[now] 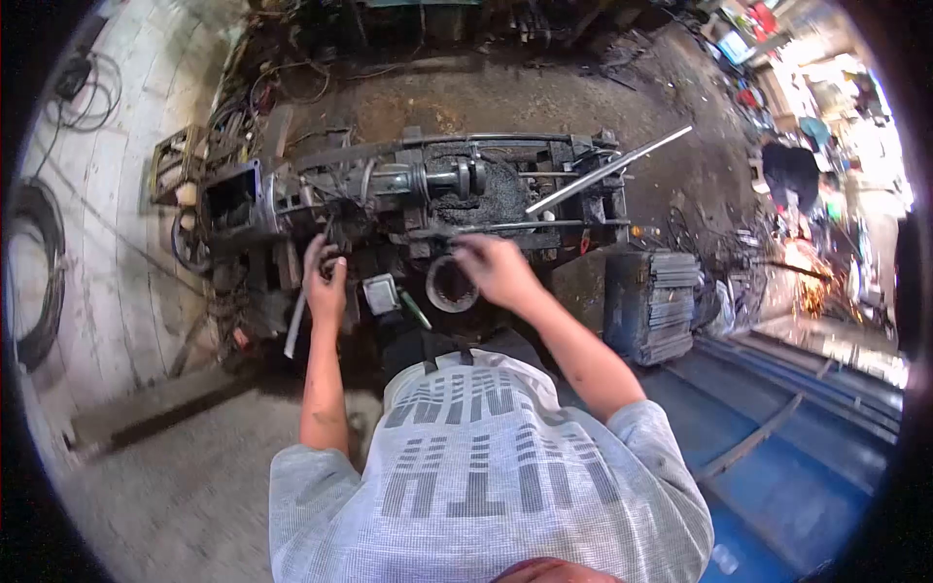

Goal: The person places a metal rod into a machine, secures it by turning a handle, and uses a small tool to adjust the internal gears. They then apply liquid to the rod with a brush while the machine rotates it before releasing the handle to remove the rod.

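A lathe-like machine (394, 182) with a dark, greasy body stretches across in front of me. My left hand (323, 277) is raised at its near left side, thumb and fingers apart with a dark gap between them. Close beside that wrist a pale metal bar (295, 328) slants downward. My right hand (494, 270) is at the near middle of the machine, fingers bent toward it and smeared by motion; I cannot tell whether they grip anything. Just below these fingers is a round metal ring (451, 286). Between my hands lie a small white box (381, 293) and a green tube-like object (416, 310).
Dark metal chips (501, 194) fill the machine's bed. A long bright bar (610, 171) rests slanted over its right end. A ribbed metal block (653, 306) stands at right, near blue panels (777, 466). Further right, a person (789, 173) works by flying sparks (812, 272).
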